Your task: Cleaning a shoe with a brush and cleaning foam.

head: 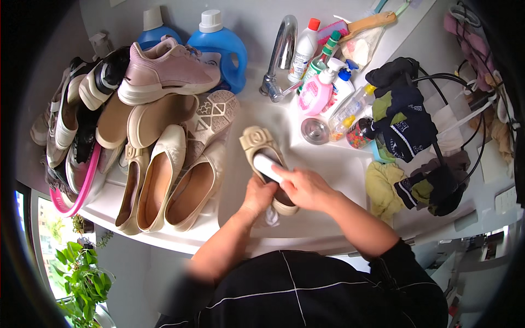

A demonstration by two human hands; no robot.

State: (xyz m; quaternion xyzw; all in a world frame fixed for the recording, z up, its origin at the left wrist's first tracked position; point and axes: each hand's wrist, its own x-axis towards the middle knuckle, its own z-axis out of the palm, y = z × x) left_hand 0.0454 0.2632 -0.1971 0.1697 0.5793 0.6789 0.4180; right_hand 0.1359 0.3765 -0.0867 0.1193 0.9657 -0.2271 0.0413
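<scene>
My left hand (259,194) grips the side of a beige ballet flat (260,138) with a square buckle ornament on its toe. The shoe is tilted over the white sink basin (340,172), toe away from me. In my right hand (307,186) is a smooth white oblong object (265,165), its far end inside the shoe's opening; its underside is hidden, so I cannot tell whether it has bristles. A small whitish bit of material (270,217) shows below my left hand. A matching buckled flat (133,180) stands left of the basin.
Cream flats (162,180), a pink sneaker (168,76) and several other shoes are piled left. Behind are blue detergent jugs (221,49) and a chrome faucet (283,53). Right stand a pink pump bottle (315,96), a glass lid (315,131) and dark clothes (404,115).
</scene>
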